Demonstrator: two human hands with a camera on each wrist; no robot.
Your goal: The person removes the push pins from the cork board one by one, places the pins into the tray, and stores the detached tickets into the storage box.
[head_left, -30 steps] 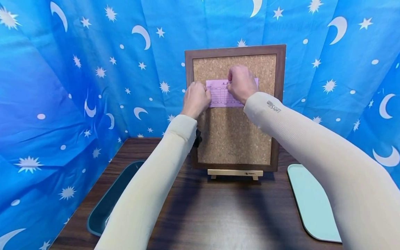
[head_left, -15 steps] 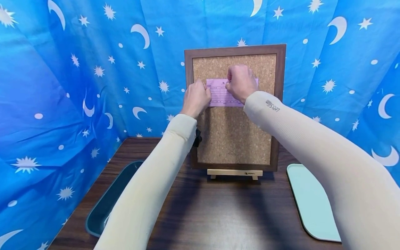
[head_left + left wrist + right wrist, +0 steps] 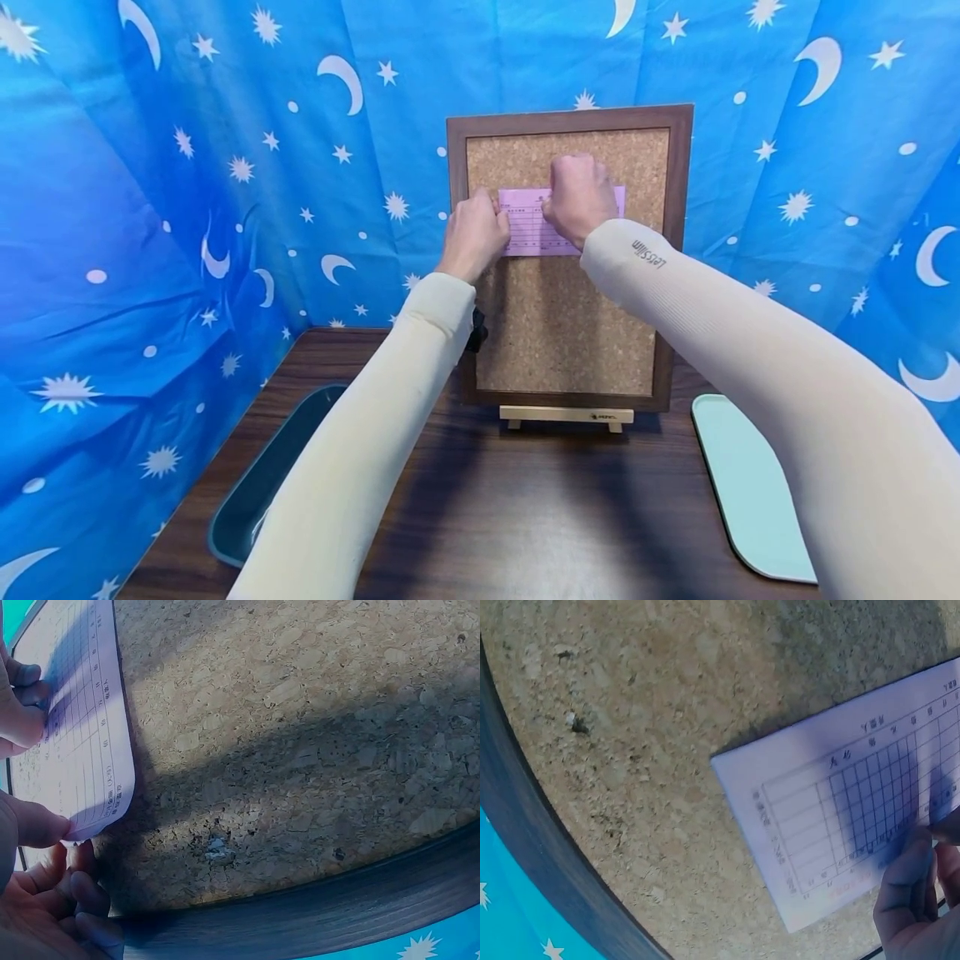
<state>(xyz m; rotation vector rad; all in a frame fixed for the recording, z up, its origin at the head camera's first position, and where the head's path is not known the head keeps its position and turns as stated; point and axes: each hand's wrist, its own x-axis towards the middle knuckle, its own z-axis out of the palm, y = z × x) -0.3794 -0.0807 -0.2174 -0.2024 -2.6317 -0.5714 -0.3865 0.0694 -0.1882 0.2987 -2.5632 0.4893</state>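
In the head view a pink printed paper form (image 3: 521,225) lies sideways across the upper half of a framed cork board (image 3: 562,333). My left hand (image 3: 474,233) pinches the form's left edge, thumb in front; the left wrist view shows that corner bending slightly at the thumb (image 3: 45,825). With fingers bunched, my right hand (image 3: 579,198) presses at the form's upper middle. The right wrist view has its fingertips (image 3: 911,859) pinched together on the form's front, just inside the top edge, and the paper creases there. What these fingertips pinch is hidden.
The board leans on a small wooden stand (image 3: 566,414) on the dark table (image 3: 510,508). A dark teal tray (image 3: 232,517) lies left, partly behind my left sleeve. A mint tray (image 3: 750,492) lies right. Blue star-patterned cloth (image 3: 360,183) hangs behind.
The head view has shifted slightly. My right hand and wrist have edged a little left against the board, while both hands stay at the form.
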